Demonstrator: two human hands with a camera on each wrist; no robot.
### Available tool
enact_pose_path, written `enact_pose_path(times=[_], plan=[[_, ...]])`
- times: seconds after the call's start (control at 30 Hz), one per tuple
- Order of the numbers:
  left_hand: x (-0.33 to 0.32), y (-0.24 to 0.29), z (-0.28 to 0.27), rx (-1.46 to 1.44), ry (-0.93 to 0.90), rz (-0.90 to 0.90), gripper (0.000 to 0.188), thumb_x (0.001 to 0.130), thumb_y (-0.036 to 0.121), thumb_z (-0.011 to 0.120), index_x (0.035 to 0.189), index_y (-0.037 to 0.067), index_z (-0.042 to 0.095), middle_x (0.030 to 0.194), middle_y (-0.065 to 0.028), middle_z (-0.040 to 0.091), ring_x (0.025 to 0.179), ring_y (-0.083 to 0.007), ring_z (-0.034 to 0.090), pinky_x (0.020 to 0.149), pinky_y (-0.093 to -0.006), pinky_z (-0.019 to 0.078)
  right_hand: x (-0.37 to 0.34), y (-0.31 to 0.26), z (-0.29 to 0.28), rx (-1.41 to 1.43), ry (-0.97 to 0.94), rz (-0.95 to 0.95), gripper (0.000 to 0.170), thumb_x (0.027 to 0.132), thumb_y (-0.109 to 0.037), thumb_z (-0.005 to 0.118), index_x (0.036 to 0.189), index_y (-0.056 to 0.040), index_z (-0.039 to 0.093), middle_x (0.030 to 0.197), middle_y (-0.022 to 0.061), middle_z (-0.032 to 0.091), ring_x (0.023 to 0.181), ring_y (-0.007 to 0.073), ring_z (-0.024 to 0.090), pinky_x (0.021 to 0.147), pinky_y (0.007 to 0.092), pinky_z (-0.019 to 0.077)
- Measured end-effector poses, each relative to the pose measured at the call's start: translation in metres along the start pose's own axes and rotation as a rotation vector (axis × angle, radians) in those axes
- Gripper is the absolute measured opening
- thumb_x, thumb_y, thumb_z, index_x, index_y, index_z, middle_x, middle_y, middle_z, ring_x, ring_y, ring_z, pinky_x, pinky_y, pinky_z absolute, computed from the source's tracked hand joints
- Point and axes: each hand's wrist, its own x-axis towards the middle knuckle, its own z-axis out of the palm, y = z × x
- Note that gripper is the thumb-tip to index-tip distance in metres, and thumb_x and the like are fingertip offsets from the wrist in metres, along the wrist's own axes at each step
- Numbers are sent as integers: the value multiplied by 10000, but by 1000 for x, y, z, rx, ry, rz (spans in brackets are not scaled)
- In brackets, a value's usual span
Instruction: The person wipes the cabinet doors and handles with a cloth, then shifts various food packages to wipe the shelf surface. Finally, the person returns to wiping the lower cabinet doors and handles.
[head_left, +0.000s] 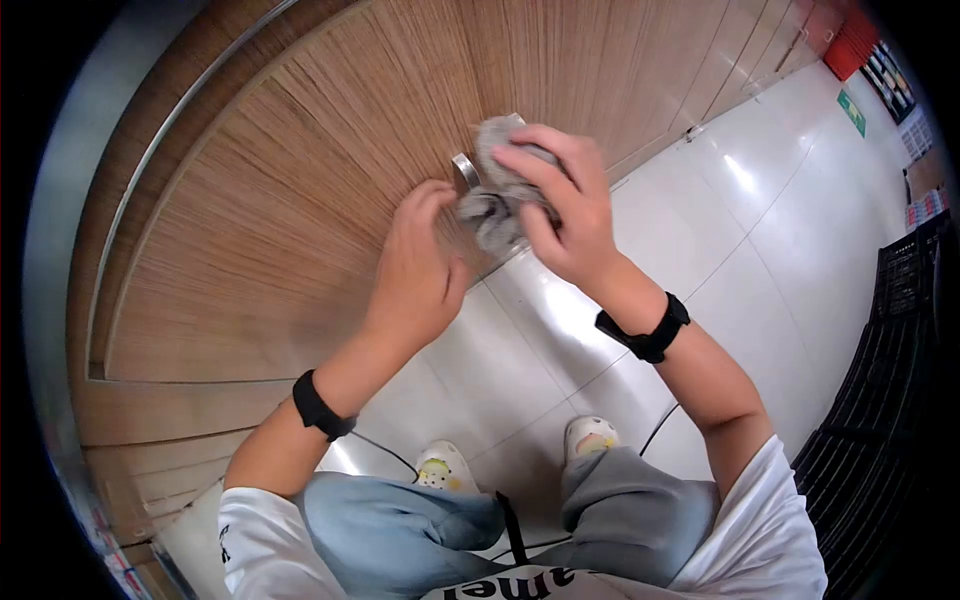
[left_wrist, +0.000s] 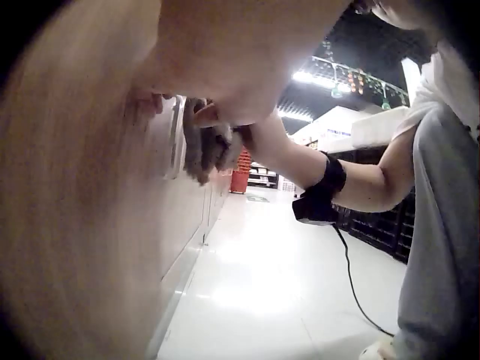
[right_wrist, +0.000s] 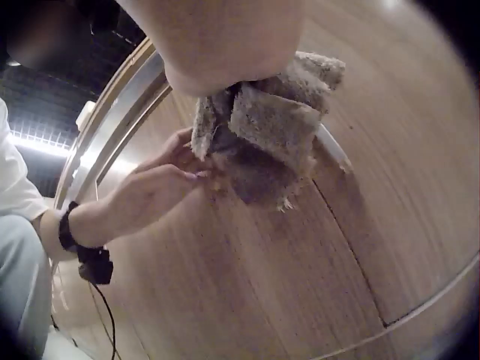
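Observation:
A grey, fluffy cloth is bunched up in my right hand, whose fingers curl over it against the wood-grain cabinet door. Next to the cloth, a shiny metal handle stands out from the door, partly covered by it. My left hand is just left of the handle, its fingers reaching to the door surface and holding nothing. From the right wrist, the folded cloth shows a darker, damp-looking patch, and the left hand appears behind it. The right palm is hidden.
White floor tiles lie below the cabinet, with my shoes on them. Black crates line the right side. A red basket stack stands farther off. Cables hang from the wrist cameras.

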Motion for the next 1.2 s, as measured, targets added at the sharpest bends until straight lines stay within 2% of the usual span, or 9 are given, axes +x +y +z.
enact_pose_path(times=[0.17, 0.3, 0.4, 0.57, 0.7, 0.8, 0.87, 1.07, 1.2], plan=[[-6, -2, 4, 24, -75, -125, 703, 750, -20, 520, 1364, -90, 184, 1355, -276, 306, 1258, -390, 344, 1050, -412, 298, 12, -15, 21, -15, -173, 18, 502, 598, -43, 677, 1087, -46, 566, 1117, 85, 519, 853, 263, 515, 741, 344, 479], [-4, -5, 2, 17, -102, -145, 705, 747, -15, 517, 1364, -106, 188, 1369, -289, 295, 1282, -399, 319, 1062, -406, 284, 14, -11, 30, -63, -188, -7, 557, 536, -45, 730, 1065, -8, 557, 1088, 89, 527, 830, 248, 524, 717, 325, 484], [-1, -11, 0, 69, -73, -114, 715, 738, 24, 525, 1368, -76, 201, 1287, -285, 385, 1184, -412, 404, 994, -444, 341, 11, -6, 35, -54, -129, -29, 538, 541, -33, 720, 1054, 2, 561, 1063, 87, 529, 800, 248, 526, 690, 320, 482], [7, -17, -8, -107, -57, -131, 663, 745, -63, 472, 1376, -7, 278, 1222, -181, 507, 1059, -293, 550, 923, -369, 433, -25, 5, 43, -83, -105, -126, 461, 592, -37, 675, 1039, 9, 572, 1040, 88, 530, 771, 240, 532, 647, 315, 475], [9, -19, -9, -123, -47, -145, 658, 749, -86, 457, 1378, 20, 299, 1116, -142, 555, 939, -245, 591, 838, -328, 472, -69, 12, 38, -71, -383, -31, 459, 616, -40, 666, 1064, 5, 577, 1087, 98, 528, 777, 248, 531, 648, 329, 469], [10, -19, -14, -96, -95, -201, 661, 749, -88, 469, 1378, 37, 312, 1048, -122, 555, 868, -220, 589, 792, -308, 480, -45, 4, 25, 24, -294, 18, 498, 614, -32, 688, 1098, -17, 572, 1098, 97, 530, 831, 268, 546, 690, 342, 478], [9, -16, -14, -64, -63, -172, 684, 747, -91, 477, 1392, 61, 308, 997, -109, 558, 812, -208, 588, 758, -305, 487, -3, -2, 18, -16, -24, -82, 546, 595, -17, 711, 1120, -39, 564, 1106, 96, 531, 880, 287, 552, 736, 351, 482], [11, -14, -15, -51, -17, -140, 712, 750, -76, 482, 1414, 97, 289, 969, -108, 574, 796, -215, 592, 751, -315, 489, 6, -9, 24, 13, -167, 84, 570, 572, -2, 718, 1118, -31, 558, 1115, 104, 535, 874, 294, 550, 741, 356, 482], [11, -14, -15, -67, -42, -179, 703, 759, -65, 481, 1414, 106, 293, 971, -112, 579, 807, -216, 596, 747, -319, 489, -1, -2, 30, -15, -144, 27, 582, 566, -11, 719, 1124, -30, 556, 1113, 106, 539, 854, 286, 550, 727, 361, 479]])
